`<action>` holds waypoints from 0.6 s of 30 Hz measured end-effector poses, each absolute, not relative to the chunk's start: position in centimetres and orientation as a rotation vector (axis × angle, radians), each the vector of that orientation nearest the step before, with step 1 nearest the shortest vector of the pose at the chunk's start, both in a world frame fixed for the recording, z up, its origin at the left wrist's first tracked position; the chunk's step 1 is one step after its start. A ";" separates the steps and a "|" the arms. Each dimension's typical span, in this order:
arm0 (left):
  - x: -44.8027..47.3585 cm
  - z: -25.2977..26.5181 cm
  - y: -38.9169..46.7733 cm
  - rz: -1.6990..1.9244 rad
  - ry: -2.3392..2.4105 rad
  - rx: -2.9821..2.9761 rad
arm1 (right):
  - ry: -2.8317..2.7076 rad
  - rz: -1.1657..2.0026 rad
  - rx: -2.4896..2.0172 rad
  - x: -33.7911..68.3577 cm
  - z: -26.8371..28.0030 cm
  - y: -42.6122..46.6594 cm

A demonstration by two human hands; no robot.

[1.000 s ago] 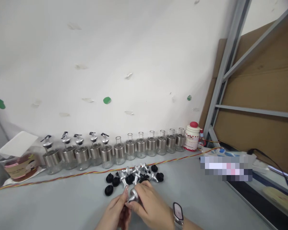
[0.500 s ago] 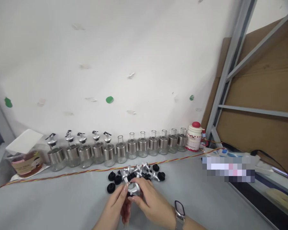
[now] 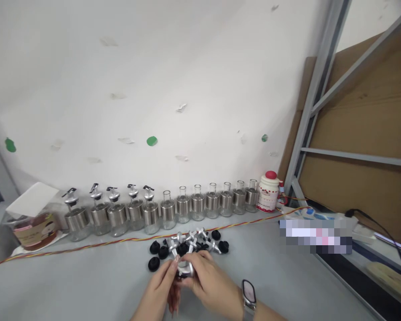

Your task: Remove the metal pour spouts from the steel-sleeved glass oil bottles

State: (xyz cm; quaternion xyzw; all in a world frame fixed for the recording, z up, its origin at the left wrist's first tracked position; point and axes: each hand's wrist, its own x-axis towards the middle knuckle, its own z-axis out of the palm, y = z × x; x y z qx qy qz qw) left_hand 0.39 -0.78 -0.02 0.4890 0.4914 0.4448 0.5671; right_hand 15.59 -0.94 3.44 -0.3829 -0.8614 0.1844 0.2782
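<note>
Between my two hands is a silver and black pourer top, held low over the grey table. My left hand grips its left side, thumb on top and the other fingers partly hidden below. My right hand, with a watch on the wrist, closes around its right side. Just beyond my fingers lies a pile of silver pourer parts. Black stoppers lie about the pile, one black stopper left of my hands and another black stopper to the right.
Along the wall stands a row of glass bottles with steel sleeves; the left ones, like this capped bottle, carry pourers, while others, like this open bottle, have bare necks. A twisted cable crosses the table. A jar and a tea container flank the row.
My right fingers have shifted slightly around the pourer top, which has tilted a little. The view has moved slightly; the bottles and loose parts stay in place.
</note>
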 end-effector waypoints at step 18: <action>-1.0 0.2 -1.5 0.949 1.419 1.999 | -2.247 0.553 -1.068 15.9 3.2 -1.0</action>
